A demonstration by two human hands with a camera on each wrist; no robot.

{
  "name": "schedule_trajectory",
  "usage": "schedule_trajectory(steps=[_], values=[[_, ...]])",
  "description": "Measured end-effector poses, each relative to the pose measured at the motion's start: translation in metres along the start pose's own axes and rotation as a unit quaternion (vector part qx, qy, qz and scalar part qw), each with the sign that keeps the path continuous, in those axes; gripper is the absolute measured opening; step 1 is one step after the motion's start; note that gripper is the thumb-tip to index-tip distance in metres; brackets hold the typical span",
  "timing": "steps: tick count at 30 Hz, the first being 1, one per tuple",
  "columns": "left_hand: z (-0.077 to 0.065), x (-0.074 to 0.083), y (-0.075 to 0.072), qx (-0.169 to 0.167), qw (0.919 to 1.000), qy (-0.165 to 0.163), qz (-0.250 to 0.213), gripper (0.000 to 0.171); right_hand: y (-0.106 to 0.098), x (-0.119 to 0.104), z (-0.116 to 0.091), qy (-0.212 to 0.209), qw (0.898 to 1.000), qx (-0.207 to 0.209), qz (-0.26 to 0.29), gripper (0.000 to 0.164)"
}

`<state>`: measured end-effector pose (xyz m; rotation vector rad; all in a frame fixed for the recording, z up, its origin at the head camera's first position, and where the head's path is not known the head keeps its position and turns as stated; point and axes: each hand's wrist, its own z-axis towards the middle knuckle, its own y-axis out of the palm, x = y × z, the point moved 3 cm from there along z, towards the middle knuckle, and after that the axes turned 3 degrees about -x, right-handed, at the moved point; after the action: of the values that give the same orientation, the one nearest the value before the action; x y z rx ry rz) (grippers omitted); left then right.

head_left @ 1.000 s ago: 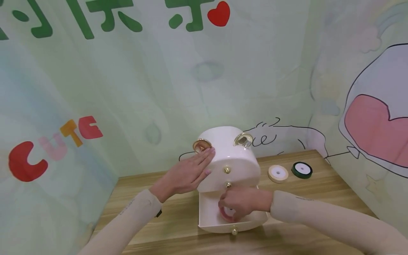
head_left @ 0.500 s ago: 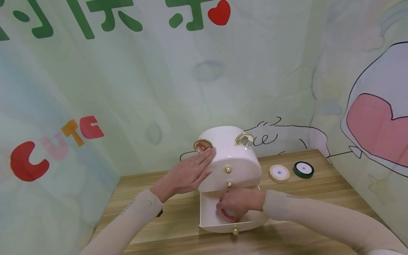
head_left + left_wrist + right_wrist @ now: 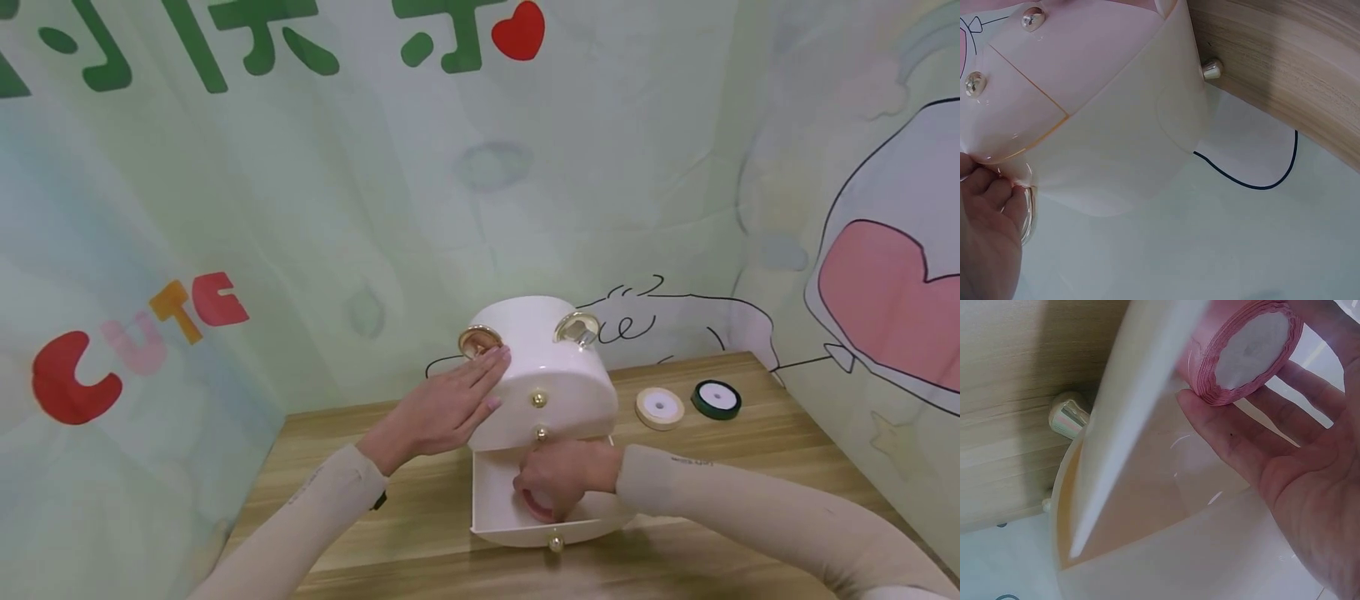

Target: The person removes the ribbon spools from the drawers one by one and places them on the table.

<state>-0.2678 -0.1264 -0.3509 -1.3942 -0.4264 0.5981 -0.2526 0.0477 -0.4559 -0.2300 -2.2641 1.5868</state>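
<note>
A white bear-shaped drawer box [image 3: 566, 367] with gold-rimmed ears stands on the wooden table, its bottom drawer [image 3: 489, 496] pulled out. My left hand [image 3: 442, 414] rests on the box's upper left side beside the gold-rimmed ear [image 3: 480, 342], fingers nearly straight. In the left wrist view, its fingertips lie at the box's edge. Inside the drawer, my right hand [image 3: 558, 475] grips a roll of pink ribbon [image 3: 1244, 356] by its rim, thumb and fingers on opposite sides. From the head view most of the roll is hidden under the hand.
To the right of the box lie a cream ribbon roll [image 3: 660, 408] and a dark green ribbon roll [image 3: 716, 400] on the table [image 3: 390, 533]. Gold knobs stick out from the drawer fronts, one being the bottom drawer's knob [image 3: 556, 543]. A printed cloth backdrop [image 3: 360, 208] closes off the back and sides.
My right hand has shifted slightly left and closed over the pink ribbon roll, covering more of it. The left hand stays in place on the box.
</note>
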Motion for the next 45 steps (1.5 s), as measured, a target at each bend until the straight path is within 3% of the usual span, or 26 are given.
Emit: schedule_trajectory(steps=[32, 45], values=[[0.0, 0.0, 0.001, -0.002, 0.9999, -0.006, -0.008, 0.063, 0.001, 0.005, -0.011, -0.025, 0.996, 0.032, 0.085, 0.021], [0.0, 0.001, 0.0, 0.006, 0.9999, -0.001, -0.01, 0.063, -0.006, 0.005, -0.024, -0.011, 0.997, 0.064, 0.05, 0.031]])
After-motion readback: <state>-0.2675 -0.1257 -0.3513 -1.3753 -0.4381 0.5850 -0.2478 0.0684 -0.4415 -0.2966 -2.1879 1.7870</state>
